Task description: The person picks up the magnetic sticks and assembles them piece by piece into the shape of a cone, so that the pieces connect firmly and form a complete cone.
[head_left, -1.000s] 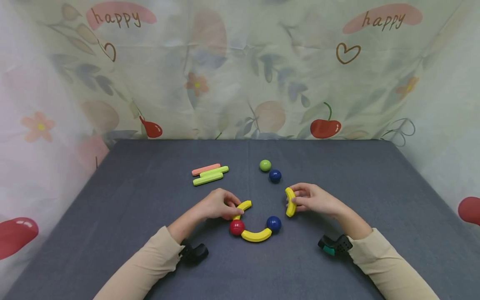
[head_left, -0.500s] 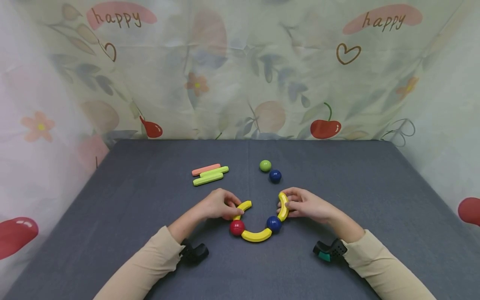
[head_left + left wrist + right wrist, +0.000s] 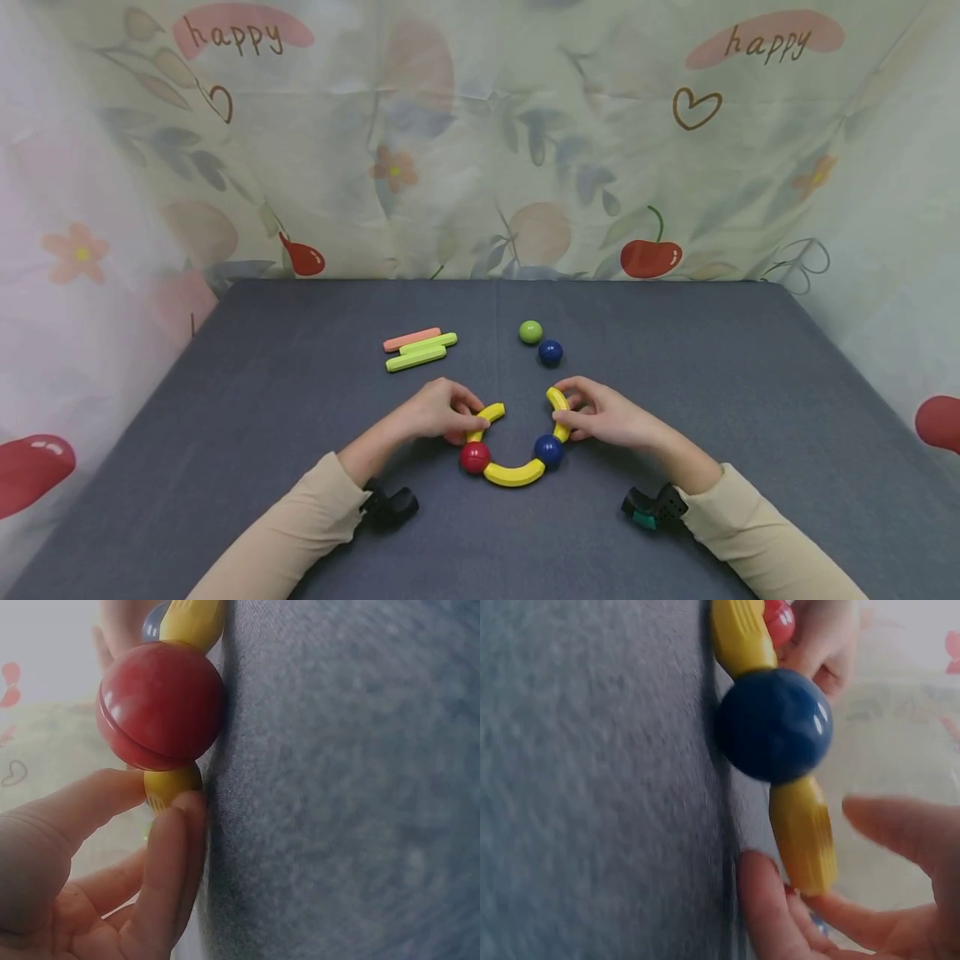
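Note:
In the head view my left hand (image 3: 442, 410) pinches a curved yellow rod (image 3: 492, 412) between thumb and fingers. That rod's near end meets a red ball (image 3: 475, 457). A second curved yellow rod (image 3: 514, 475) joins the red ball to a blue ball (image 3: 549, 450). Against the blue ball's far side stands a third curved yellow rod (image 3: 557, 398), beside my right hand (image 3: 603, 412). The right wrist view shows a gap between the right thumb (image 3: 885, 821) and this rod (image 3: 802, 836), while fingers lie at its far end.
Farther back on the dark cloth-covered table (image 3: 315, 333) lie a coral straight stick (image 3: 412, 339) and two lime sticks (image 3: 417, 358). A green ball (image 3: 531, 332) and another blue ball (image 3: 551, 352) sit behind the right hand. A patterned curtain (image 3: 480, 167) hangs behind the table.
My right hand has moved left, bringing its yellow rod to the blue ball. The rod's far end has since swung inward, and the thumb now stands off it. The left hand has stayed put.

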A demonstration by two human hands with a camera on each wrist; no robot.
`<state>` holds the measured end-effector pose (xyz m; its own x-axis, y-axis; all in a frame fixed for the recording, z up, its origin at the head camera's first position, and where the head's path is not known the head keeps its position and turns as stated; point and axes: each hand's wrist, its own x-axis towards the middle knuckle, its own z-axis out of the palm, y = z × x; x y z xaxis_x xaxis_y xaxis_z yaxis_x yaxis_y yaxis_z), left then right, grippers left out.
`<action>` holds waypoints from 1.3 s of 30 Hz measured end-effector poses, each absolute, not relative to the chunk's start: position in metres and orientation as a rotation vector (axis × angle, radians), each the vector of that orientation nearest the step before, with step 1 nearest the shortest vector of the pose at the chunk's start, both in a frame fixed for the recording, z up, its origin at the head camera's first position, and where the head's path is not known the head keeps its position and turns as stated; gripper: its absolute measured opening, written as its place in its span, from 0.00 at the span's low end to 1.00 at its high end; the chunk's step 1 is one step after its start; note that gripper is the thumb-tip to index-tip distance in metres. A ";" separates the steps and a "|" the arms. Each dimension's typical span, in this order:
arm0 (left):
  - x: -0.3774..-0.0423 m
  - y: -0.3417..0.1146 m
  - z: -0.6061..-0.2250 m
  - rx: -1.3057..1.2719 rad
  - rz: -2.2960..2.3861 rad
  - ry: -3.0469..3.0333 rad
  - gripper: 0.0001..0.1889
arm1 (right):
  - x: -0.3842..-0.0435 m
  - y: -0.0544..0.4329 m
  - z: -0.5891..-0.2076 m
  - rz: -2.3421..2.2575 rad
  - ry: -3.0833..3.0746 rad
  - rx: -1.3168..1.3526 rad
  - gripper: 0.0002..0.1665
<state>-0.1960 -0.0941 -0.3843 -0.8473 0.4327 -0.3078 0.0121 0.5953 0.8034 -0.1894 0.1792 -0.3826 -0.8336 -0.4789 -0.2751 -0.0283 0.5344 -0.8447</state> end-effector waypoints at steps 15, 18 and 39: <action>-0.195 -0.090 -0.383 0.341 1.152 2.345 0.15 | -0.176 0.162 -0.380 -0.907 2.571 -0.544 0.52; -0.194 -0.090 -0.382 0.339 1.141 2.357 0.14 | -0.175 0.162 -0.378 -0.940 2.564 -0.541 0.48; -0.191 -0.088 -0.382 0.255 1.068 2.413 0.16 | -0.180 0.175 -0.366 -0.837 2.546 -0.651 0.36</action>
<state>-0.1908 -0.0878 -0.3817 -0.8645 0.3548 -0.3560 -0.0250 0.6770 0.7355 -0.1799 0.1753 -0.3659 -0.8198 -0.5338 -0.2073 -0.3064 0.7148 -0.6286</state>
